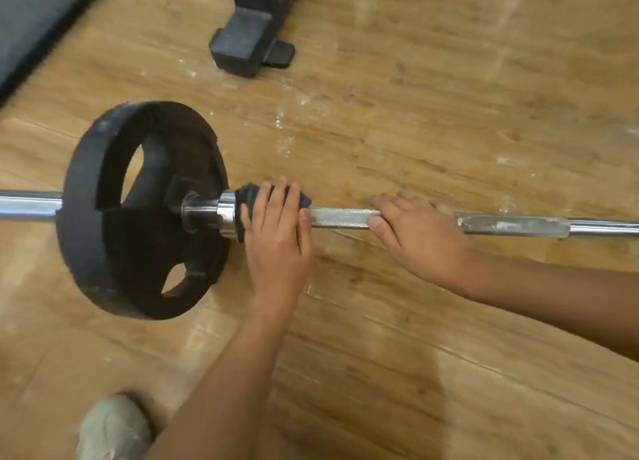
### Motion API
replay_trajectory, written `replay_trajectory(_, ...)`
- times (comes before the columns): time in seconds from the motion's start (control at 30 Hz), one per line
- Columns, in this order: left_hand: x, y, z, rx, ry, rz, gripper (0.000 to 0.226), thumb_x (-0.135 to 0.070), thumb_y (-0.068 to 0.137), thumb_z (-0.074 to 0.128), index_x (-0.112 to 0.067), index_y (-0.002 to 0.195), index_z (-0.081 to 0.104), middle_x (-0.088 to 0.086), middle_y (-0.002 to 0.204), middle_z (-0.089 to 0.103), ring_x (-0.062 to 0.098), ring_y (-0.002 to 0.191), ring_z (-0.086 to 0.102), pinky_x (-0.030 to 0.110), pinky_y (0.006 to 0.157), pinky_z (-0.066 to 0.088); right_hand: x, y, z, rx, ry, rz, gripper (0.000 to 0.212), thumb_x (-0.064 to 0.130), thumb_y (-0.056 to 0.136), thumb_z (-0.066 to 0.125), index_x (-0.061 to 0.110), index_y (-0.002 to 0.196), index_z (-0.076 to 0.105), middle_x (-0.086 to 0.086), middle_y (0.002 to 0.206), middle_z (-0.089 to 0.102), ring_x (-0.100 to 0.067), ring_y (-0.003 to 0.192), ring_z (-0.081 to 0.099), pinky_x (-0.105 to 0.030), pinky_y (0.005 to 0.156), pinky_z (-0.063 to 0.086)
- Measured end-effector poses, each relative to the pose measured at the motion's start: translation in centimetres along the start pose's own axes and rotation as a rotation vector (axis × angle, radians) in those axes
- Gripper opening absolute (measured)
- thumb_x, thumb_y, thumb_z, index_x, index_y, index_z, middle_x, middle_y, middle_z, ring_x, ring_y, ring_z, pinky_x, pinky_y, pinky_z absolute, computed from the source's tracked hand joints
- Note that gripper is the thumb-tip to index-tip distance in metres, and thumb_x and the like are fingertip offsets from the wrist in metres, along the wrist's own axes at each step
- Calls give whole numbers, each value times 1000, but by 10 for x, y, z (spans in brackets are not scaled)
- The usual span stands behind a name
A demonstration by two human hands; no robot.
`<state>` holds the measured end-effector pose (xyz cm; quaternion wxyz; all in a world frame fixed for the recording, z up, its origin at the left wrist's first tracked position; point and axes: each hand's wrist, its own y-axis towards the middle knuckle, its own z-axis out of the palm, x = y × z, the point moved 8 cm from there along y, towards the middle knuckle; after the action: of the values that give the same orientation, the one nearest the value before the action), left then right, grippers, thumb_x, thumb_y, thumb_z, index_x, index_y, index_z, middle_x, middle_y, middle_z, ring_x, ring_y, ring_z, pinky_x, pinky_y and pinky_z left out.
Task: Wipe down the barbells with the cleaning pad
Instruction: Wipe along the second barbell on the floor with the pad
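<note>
A barbell lies across the wooden floor, its knurled steel bar [340, 217] running left to right. A black weight plate [103, 217] sits on its left part beside a chrome collar [226, 214]. My left hand [276, 238] wraps a dark cleaning pad [247, 196] around the bar right next to the collar. My right hand [418, 234] rests on the bar further right, fingers over the top and thumb at the near side. The bar to the right of that hand [511, 224] looks worn and patchy.
A black equipment foot [242, 44] stands on the floor behind the bar. A dark mat [31, 20] fills the top left corner. A grey sock or shoe [110, 428] shows at the bottom left. White specks dot the floor [449, 131] near the bar.
</note>
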<state>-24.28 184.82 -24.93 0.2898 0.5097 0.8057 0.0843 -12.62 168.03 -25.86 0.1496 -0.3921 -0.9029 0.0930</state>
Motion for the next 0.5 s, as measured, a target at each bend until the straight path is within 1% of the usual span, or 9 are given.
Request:
replay_trajectory(0.07, -1, 8, 1, 113, 32, -9, 47, -32, 109, 33, -10, 145, 54, 8, 155, 49, 28, 148, 36, 55, 122, 22, 2, 2, -1, -34, 4, -15, 72, 59, 95, 1, 32, 150, 39, 10, 153, 47, -20, 146, 36, -52, 109, 35)
replay_trajectory(0.13, 0, 13, 3, 251, 54, -8, 51, -34, 109, 30, -10, 149, 49, 9, 159, 43, 29, 151, 30, 55, 123, 17, 1, 3, -2, -74, 28, -19, 69, 55, 98, 5, 28, 148, 45, 6, 150, 51, -24, 145, 38, -53, 109, 33)
replay_trajectory(0.17, 1, 16, 5, 324, 71, 8, 52, -35, 109, 29, -9, 151, 45, 11, 160, 40, 30, 152, 28, 58, 124, 18, 2, 5, -3, -92, 34, -25, 66, 52, 100, 8, 26, 145, 48, 4, 148, 52, -27, 144, 39, -54, 110, 32)
replay_trajectory(0.23, 4, 21, 10, 484, 131, 65, 57, -38, 109, 26, -6, 154, 38, 15, 161, 35, 34, 152, 26, 65, 119, 23, 2, 6, -5, -136, 28, -30, 61, 49, 103, 14, 21, 141, 53, 0, 145, 55, -30, 142, 41, -53, 110, 33)
replay_trajectory(0.3, 4, 28, 14, 616, 176, 95, 63, -43, 107, 22, -5, 156, 34, 17, 162, 31, 34, 153, 22, 66, 117, 24, 1, 6, -7, -187, 26, -10, 57, 46, 105, 19, 18, 139, 56, -3, 143, 57, -32, 142, 40, -53, 112, 31)
replay_trajectory(0.37, 7, 34, 12, 677, 161, 88, 68, -48, 104, 17, -7, 157, 31, 15, 163, 29, 31, 154, 19, 66, 118, 21, 2, 4, -6, -258, 32, 8, 54, 45, 107, 22, 18, 138, 57, -4, 144, 56, -31, 143, 39, -53, 114, 28)
replay_trajectory(0.43, 9, 39, 10, 673, 140, 96, 72, -51, 102, 15, -10, 159, 30, 11, 164, 28, 27, 154, 18, 64, 121, 17, 2, 3, -6, -369, 38, 31, 52, 44, 108, 24, 19, 137, 59, -4, 145, 56, -31, 143, 39, -53, 117, 24)
replay_trajectory(0.5, 8, 42, 7, 658, 116, 108, 71, -52, 102, 17, -12, 160, 28, 9, 165, 26, 24, 154, 16, 59, 122, 11, 3, 3, -4, -493, 58, 47, 48, 43, 109, 26, 20, 136, 59, -2, 146, 55, -31, 144, 38, -52, 119, 20)
